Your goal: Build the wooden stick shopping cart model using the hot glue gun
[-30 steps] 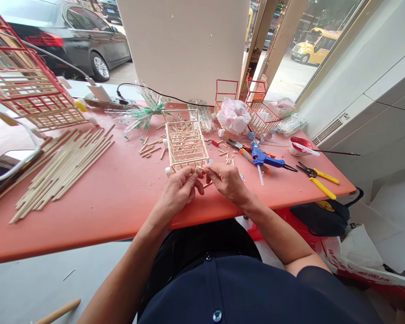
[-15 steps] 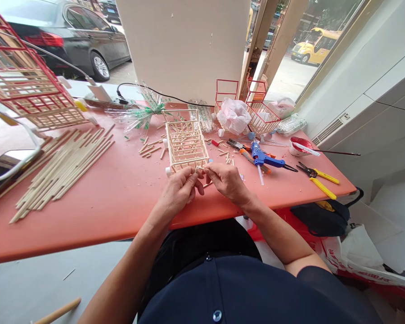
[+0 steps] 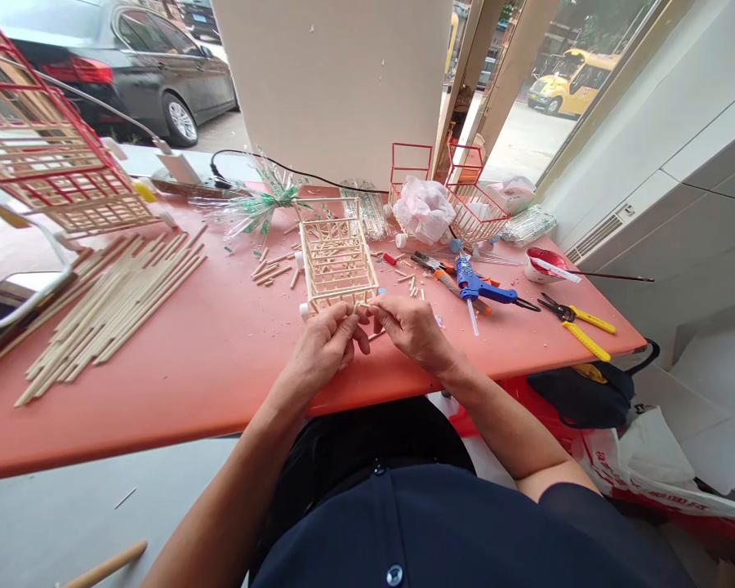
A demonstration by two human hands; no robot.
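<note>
Bright daylight through the window [image 3: 572, 90], soft shadows, pale highlights outside, edges stretched

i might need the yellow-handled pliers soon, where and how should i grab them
Best grip the yellow-handled pliers around both yellow handles, probably coming from the right and the near table edge: the handles splay apart that way, while the dark head points left and away, toward the blue glue gun.

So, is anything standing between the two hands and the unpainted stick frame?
Apart from the small wooden piece pinched at the fingertips of left hand and right hand, nothing visible stands before the stick frame.
</note>
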